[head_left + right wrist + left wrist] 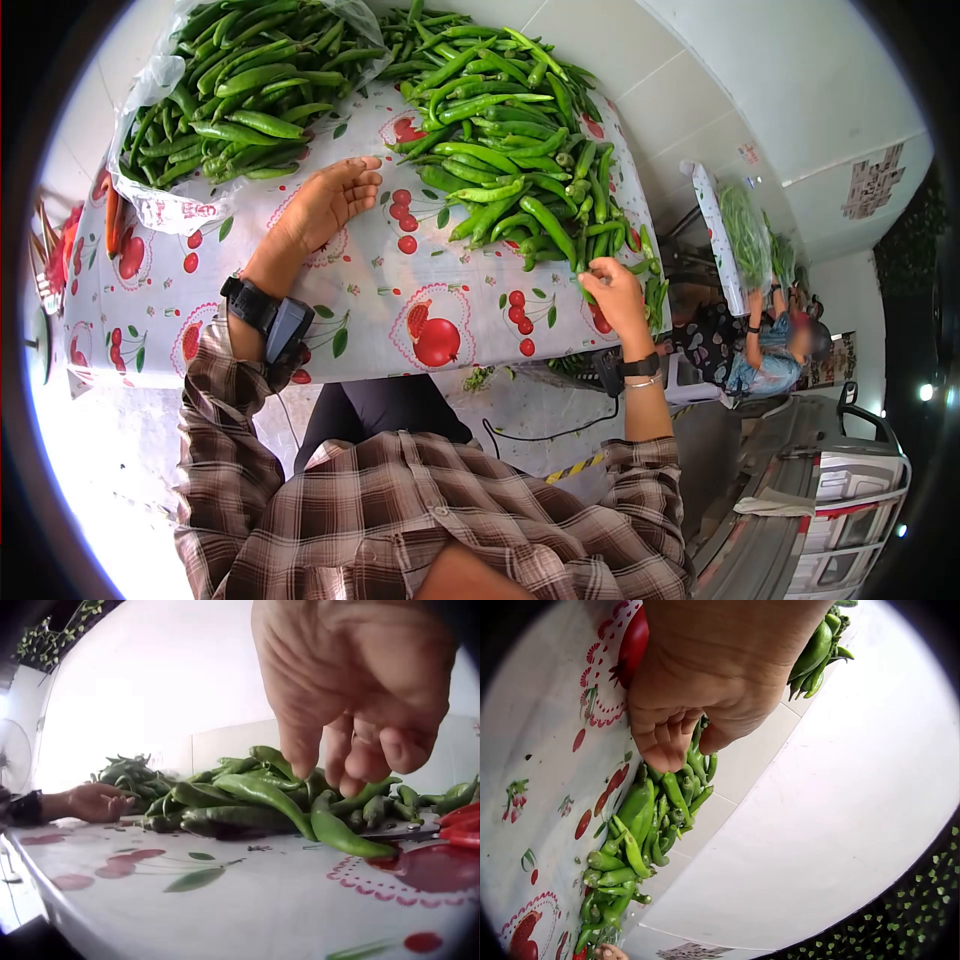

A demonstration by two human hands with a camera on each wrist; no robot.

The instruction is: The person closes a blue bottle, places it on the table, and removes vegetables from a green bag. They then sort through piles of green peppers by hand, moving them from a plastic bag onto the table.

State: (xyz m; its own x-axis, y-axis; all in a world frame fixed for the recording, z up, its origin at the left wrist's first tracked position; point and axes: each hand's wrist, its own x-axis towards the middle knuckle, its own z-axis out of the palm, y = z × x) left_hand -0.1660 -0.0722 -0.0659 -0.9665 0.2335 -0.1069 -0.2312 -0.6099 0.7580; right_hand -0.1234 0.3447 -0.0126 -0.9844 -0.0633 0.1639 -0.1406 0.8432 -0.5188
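Green chili peppers [500, 150] lie in a broad heap on a fruit-printed tablecloth [360, 290]. At the heap's near right edge is my right hand [618, 300], thumb and fingertips bent downward. In the right wrist view, thumb and fingers stand apart just over the stem end of one curved green pepper [337, 831], which rests on the cloth. Left of the heap, my left hand [335, 200] hovers over the cloth, palm turned inward, fingers loosely curled around nothing. Scissors with red handles [459, 825] lie beside the peppers, under the right hand.
A clear plastic bag [150, 200] full of green peppers stands at the back left. Beside it is a long orange object [112, 225]. Farther right, another person [770, 350] works at a second table [715, 235] with green produce. A parked vehicle [820, 500] stands behind.
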